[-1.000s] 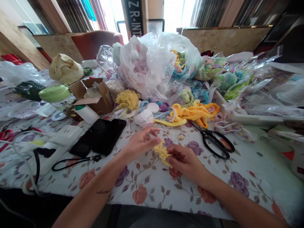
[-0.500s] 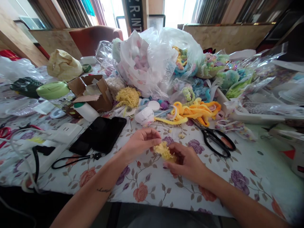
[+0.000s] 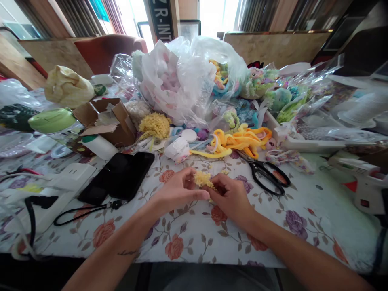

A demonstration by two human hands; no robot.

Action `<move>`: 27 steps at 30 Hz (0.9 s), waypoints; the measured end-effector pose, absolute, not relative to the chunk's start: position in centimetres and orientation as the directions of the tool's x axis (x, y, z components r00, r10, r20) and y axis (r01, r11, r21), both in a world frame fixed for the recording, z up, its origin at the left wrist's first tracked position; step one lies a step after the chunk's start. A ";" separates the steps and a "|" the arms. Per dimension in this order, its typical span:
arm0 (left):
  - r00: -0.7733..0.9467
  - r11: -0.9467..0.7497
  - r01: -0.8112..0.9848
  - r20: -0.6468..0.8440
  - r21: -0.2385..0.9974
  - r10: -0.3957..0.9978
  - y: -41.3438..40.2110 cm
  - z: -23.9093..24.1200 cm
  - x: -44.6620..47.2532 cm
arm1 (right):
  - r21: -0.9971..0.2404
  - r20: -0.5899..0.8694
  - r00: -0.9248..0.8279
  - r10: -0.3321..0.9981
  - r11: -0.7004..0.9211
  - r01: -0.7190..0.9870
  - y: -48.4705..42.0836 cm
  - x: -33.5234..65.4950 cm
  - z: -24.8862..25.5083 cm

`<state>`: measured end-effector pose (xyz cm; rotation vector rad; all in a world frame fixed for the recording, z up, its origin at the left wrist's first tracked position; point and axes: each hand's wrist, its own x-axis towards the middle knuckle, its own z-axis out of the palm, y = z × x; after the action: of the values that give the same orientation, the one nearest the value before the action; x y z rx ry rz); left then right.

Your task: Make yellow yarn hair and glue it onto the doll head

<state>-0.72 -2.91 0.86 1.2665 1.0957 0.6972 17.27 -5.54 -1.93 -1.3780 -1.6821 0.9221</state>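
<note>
A small tuft of curly yellow yarn is held between my two hands, just above the flowered tablecloth. My left hand curls its fingers against the tuft's left side, its thumb stretched out below. From the right, my right hand pinches the tuft's lower right with thumb and fingers; its fingertips are partly hidden. Beyond the hands lie a bundle of thick orange-yellow strands and a small white wrapped roll. A larger ball of curly yellow yarn rests farther back.
Black-handled scissors lie to the right, and a glue gun sits at the right edge. Two black phones and a white power strip are on the left. Plastic bags of plush pieces pile up at the back, beside a cardboard box.
The view has shifted slightly to the right. My left thumb has moved off the tuft and now stretches below it. My right hand's fingers have drawn together on the tuft.
</note>
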 end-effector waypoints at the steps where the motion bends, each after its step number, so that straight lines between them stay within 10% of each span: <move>1: 0.356 0.214 0.154 -0.256 0.965 0.899 -3.0 0.8 -0.5 | -0.893 0.103 -0.122 0.987 0.145 0.425 -5.4 17.1 -2.0; 16: 0.167 0.122 0.196 -0.155 0.973 0.974 -3.4 1.2 -0.3 | -0.961 0.022 -0.354 0.935 0.117 0.250 -5.0 16.4 -1.8; 22: 0.349 0.323 -0.160 -0.253 0.933 0.902 -3.2 0.7 -0.3 | -0.914 0.256 -0.070 0.964 0.265 0.306 -4.8 17.3 -1.5; 27: 0.475 0.433 -0.226 -0.290 0.872 0.831 -3.4 0.3 -0.1 | -0.745 0.535 -0.170 0.828 0.557 0.368 -4.6 17.7 -1.2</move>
<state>-0.12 -3.42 0.28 0.8766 0.8188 0.7591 17.65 -4.58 -1.19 -0.9926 -1.7660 0.5602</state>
